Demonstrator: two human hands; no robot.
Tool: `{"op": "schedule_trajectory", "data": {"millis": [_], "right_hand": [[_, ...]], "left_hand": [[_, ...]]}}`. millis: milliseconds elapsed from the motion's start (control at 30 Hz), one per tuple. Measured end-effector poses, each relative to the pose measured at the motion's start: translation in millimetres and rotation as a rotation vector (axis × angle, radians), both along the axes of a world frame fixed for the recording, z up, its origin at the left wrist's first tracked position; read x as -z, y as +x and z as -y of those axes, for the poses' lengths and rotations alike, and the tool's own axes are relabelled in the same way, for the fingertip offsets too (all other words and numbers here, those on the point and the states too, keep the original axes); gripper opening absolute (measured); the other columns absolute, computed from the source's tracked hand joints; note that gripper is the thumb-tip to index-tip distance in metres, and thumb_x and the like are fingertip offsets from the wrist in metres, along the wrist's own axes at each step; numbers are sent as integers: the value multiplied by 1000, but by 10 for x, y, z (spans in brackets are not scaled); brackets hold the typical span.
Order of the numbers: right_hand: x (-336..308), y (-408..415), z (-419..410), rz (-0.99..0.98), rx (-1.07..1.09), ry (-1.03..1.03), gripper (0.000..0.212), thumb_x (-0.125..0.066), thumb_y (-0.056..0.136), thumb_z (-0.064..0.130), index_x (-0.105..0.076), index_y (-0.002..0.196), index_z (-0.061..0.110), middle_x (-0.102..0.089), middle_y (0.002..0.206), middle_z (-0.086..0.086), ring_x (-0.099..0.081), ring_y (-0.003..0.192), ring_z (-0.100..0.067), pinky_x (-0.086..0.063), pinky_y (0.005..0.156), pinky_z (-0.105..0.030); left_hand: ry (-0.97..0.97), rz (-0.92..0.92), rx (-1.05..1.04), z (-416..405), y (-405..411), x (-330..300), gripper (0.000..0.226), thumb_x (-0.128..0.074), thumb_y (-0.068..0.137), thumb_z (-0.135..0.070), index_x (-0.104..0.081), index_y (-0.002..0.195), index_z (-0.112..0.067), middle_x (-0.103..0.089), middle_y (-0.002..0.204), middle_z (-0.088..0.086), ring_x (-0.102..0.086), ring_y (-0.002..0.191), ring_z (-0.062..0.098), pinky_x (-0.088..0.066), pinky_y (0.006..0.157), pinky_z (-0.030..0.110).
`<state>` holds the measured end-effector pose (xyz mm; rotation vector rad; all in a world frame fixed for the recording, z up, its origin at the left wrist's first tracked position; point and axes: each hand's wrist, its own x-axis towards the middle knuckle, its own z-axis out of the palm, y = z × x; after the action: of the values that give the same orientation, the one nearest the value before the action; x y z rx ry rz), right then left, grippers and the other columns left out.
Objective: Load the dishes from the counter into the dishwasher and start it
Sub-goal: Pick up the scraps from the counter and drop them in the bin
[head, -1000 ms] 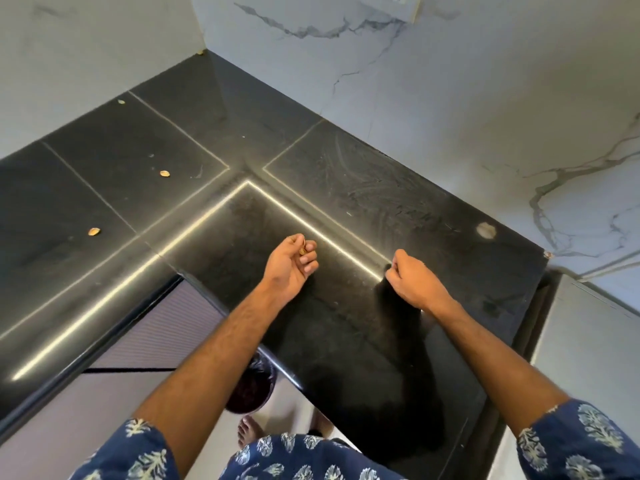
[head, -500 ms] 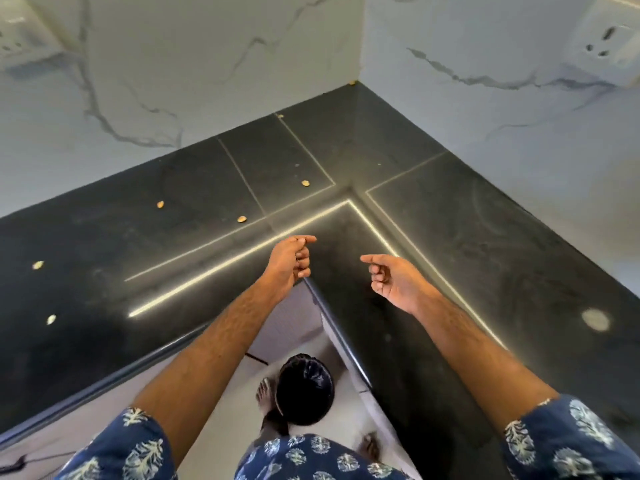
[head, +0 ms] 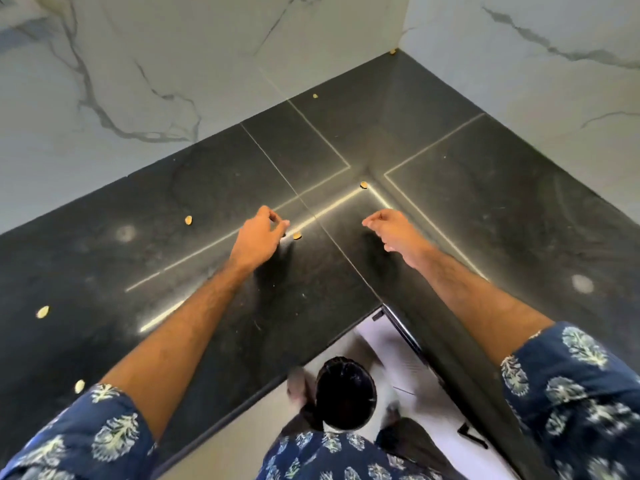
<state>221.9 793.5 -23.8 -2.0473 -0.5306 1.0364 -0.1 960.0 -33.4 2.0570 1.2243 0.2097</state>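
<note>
No dish or dishwasher is in view. My left hand [head: 258,237] hovers low over the black stone counter [head: 214,188] with its fingers curled and its back toward me. Its fingertips are just left of a small tan scrap [head: 297,235]. Whether those fingers hold anything is hidden. My right hand [head: 393,230] hangs over the counter's inner corner with fingers loosely curled and nothing visible in them. Another tan scrap [head: 363,184] lies a little beyond it.
Several more tan scraps [head: 188,220] are scattered on the L-shaped counter, bounded by white marble walls [head: 173,64]. A dark round container [head: 346,393] sits below the counter's inner edge, near my feet on the pale floor [head: 381,344].
My view has swung left along the counter corner. Both hands have moved forward over the counter, the left one arriving beside a tan scrap. The right hand's fingers have loosened.
</note>
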Motion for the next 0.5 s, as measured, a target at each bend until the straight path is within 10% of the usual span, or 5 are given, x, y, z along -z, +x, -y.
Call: {"op": "schedule_trajectory", "data": {"millis": [167,500], "right_hand": [[47,250,-355,364,-86,-78,17,-50,95,24,-61,104,16,-64,89,2,-58,80,-18,-41,66,-29],[83,724,-853,842,-465,-265,28,-46,101,41,-39,108,15,-63,96,-9,-61,88,-34,-50,77,-45]], "left_hand": [[184,-171,347,-195,112,184,38,-60,93,-53,-46,102,-19,-64,102,-2,-59,92,23,-45,72,38],[665,-380,591,-51,275,281,21,-51,97,-34,-51,89,-15,-65,78,7,-65,67,33,-40,54,38]]}}
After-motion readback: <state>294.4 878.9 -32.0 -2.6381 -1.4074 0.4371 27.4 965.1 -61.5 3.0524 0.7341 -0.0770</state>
